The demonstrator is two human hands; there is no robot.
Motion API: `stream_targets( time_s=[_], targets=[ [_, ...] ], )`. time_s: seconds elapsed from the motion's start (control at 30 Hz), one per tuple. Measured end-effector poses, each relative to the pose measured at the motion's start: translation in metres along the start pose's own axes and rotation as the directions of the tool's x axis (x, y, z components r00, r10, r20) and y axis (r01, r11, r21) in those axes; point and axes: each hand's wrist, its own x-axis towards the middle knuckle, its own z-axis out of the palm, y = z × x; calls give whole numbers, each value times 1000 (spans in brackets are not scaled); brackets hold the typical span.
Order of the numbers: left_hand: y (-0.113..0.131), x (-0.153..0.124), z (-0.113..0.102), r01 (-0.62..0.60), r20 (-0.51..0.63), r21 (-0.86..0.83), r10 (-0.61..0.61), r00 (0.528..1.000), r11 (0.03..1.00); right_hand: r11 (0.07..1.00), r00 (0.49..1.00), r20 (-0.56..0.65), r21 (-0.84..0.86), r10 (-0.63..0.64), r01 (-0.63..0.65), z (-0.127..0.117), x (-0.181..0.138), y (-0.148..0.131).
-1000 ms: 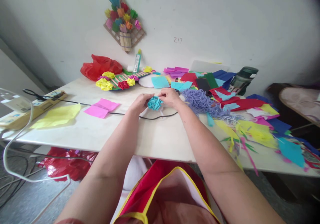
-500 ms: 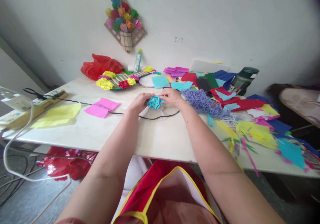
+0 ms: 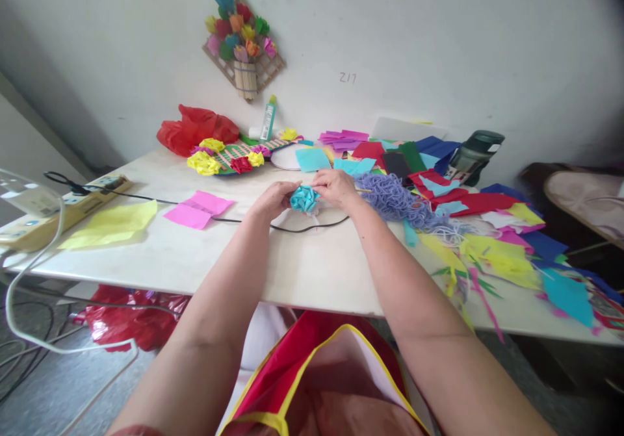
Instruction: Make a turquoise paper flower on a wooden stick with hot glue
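Note:
Between my two hands is a turquoise crepe-paper flower (image 3: 304,199), its petals ruffled and facing me. My left hand (image 3: 279,199) pinches it from the left side. From the right, my right hand (image 3: 335,188) closes its fingers at the flower's edge, and a thin light stick (image 3: 363,190) pokes out past that hand. Whether the stick joins the flower is hidden by the fingers. A black cable (image 3: 312,227) runs across the table just below the flower. Beside my right wrist lies a heap of purple yarn (image 3: 397,197).
Pink paper (image 3: 199,210) and yellow paper (image 3: 114,223) lie left, near a power strip (image 3: 63,212). Behind stand a flower-decorated board (image 3: 238,156), a red plastic bag (image 3: 197,130) and a glue tube (image 3: 268,117). Right are coloured scraps (image 3: 502,260) and a dark bottle (image 3: 476,156).
The flower has turned slightly and shifted a little to the right. A thin stick now shows beyond my right hand. Both arms have barely moved.

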Motion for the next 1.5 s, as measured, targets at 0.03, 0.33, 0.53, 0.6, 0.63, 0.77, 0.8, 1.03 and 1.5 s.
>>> stream_targets(
  time_s=[0.03,0.33,0.53,0.6,0.63,0.77,0.8,1.03,1.5],
  targets=[
    [0,0,0,-2,-1,-1,2,1000,1000,1000,1000,-6,3,-5,5,0,0,0],
    [3,-1,-1,-19,-54,33,21,998,999,1000,1000,25,-12,18,-18,-1,-1,1],
    [4,-2,-2,-31,-45,52,34,998,998,1000,996,81,-13,-27,28,-4,-1,7],
    [4,-1,-3,-34,-40,58,36,999,998,999,994,103,-27,-24,27,-6,-1,6],
    [4,-1,-4,-33,-37,58,35,999,998,999,994,112,-36,-20,24,-6,-1,6],
    [3,0,-7,-27,-17,32,28,999,999,998,993,115,-65,-18,26,-8,-2,2],
    [2,1,-7,-27,-12,19,27,1000,999,997,994,107,-68,-29,36,-8,-2,2],
    [-1,3,-9,-17,-10,-60,16,1000,998,991,996,34,-111,-78,81,-11,-4,0],
    [1,13,-22,-269,-376,-180,187,908,946,979,977,-192,-197,-89,50,-11,-6,1]
  ],
)
